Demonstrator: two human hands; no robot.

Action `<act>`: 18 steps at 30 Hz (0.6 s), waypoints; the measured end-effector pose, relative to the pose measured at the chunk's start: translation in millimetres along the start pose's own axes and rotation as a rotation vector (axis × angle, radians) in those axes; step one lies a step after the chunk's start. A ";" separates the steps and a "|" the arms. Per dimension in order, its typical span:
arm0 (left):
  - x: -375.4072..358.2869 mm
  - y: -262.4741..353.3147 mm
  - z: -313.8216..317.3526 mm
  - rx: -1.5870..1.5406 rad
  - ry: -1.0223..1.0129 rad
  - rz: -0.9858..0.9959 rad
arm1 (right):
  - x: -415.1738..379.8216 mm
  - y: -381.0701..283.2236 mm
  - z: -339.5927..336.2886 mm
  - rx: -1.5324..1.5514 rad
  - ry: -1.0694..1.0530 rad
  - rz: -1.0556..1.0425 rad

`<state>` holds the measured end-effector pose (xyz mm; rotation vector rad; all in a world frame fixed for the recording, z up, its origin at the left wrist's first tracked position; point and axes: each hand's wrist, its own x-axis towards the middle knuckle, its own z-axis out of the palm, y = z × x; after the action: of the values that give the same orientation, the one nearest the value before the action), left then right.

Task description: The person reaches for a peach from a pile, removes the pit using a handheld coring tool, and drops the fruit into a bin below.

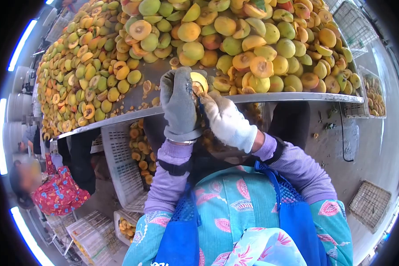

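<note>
Scarf (264,246) hangs below 2 hands (179,106) (230,122) touching fruit (200,80) near table edge (275,97).

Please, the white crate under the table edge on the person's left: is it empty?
Not empty: orange fruit pieces show inside the white crate. How full, I cannot tell; the table hides part.

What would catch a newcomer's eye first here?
The huge heap of yellow, green and orange fruit, many pieces cut open, spread over the table. Then the gray-gloved left hand and white-gloved right hand, meeting at one piece of fruit by the table's near edge. At far left, a person in patterned red.
</note>
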<state>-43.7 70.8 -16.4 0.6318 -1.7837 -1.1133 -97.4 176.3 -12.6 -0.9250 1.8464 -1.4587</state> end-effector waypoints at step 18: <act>34.7 -0.7 -9.0 -0.480 -0.464 -0.571 | 6.9 -10.1 13.2 0.675 -0.092 0.579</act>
<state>-51.4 39.6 -0.6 0.6327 -1.6384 -2.1419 -89.2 161.7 -5.9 -0.1074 1.2495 -1.4620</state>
